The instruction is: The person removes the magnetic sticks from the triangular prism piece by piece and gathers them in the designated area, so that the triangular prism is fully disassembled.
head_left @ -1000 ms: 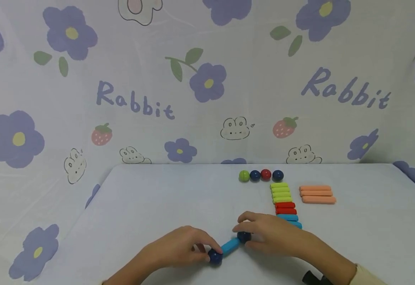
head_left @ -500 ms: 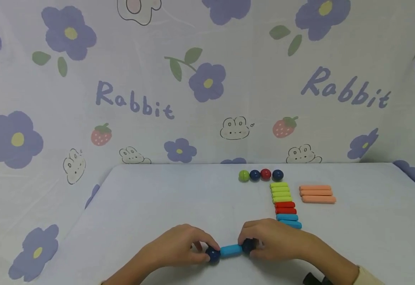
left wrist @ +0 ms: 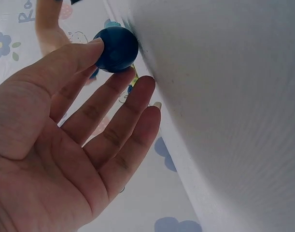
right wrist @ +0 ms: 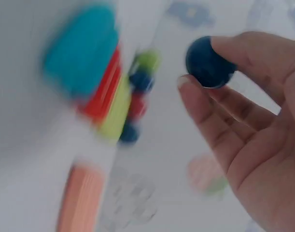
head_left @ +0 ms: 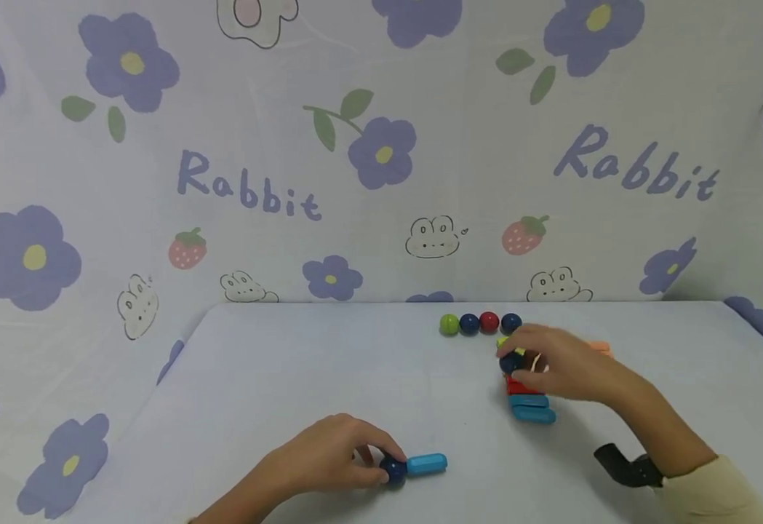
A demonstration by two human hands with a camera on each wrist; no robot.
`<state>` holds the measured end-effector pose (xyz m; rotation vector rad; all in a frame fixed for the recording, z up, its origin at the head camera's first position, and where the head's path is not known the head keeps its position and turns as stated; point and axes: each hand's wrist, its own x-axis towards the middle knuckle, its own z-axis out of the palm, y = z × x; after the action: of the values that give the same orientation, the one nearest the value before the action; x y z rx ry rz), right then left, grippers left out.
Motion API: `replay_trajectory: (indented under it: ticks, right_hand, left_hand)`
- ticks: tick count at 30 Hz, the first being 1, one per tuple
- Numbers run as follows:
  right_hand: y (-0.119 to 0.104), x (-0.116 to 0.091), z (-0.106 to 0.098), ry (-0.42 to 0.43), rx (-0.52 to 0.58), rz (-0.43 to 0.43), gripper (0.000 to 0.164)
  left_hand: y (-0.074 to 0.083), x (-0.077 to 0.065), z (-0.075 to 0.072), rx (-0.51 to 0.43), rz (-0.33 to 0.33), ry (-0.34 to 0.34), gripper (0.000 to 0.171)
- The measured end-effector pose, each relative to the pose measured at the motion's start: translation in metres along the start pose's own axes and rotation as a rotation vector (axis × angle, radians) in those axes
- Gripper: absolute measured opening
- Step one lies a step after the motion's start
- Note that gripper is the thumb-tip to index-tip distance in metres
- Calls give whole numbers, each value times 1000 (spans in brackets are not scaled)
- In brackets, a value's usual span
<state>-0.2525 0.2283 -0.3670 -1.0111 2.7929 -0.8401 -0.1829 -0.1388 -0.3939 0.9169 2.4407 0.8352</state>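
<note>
Near the front of the table, my left hand [head_left: 329, 455] pinches a dark blue ball [head_left: 394, 471] between thumb and fingers. A light blue stick [head_left: 428, 463] lies on the table with its left end at that ball. My right hand [head_left: 567, 364] holds a second dark blue ball [head_left: 510, 363] over the column of sticks. In the right wrist view this ball [right wrist: 208, 63] sits between thumb and fingertips. Under the hand, red sticks [head_left: 525, 387] and the lime sticks are partly covered. Two light blue sticks [head_left: 533, 414] show at the column's near end.
At the back, a row holds a green ball [head_left: 449, 324], a red ball [head_left: 489, 322] and two dark blue ones. Salmon sticks [head_left: 598, 346] lie to the right, mostly hidden by the right hand. A black device [head_left: 628, 467] is at the right wrist.
The blue stick swung level, then my right hand left its right end with the second dark blue ball and moved up and right over the stick column. The left hand stays in place.
</note>
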Motion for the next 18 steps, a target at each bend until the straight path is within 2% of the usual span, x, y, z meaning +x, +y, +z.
replay_trajectory:
  ticks: [3,8,14,18]
  right_hand:
    - [29,4,-14,79,32,87,31]
    - [66,19,-24,112,75,209,29]
    - [98,37,-18,121,20,285,36]
    - [109,46,-11,123,1,330,38]
  left_hand:
    - [0,0,0,-9,-9,-4,25]
    - [-3,-1,0,-23,-3,-1,25]
    - [-6,-1,0,-30,22,4,24]
    - [-6,-1,-1,-25,28,6,24]
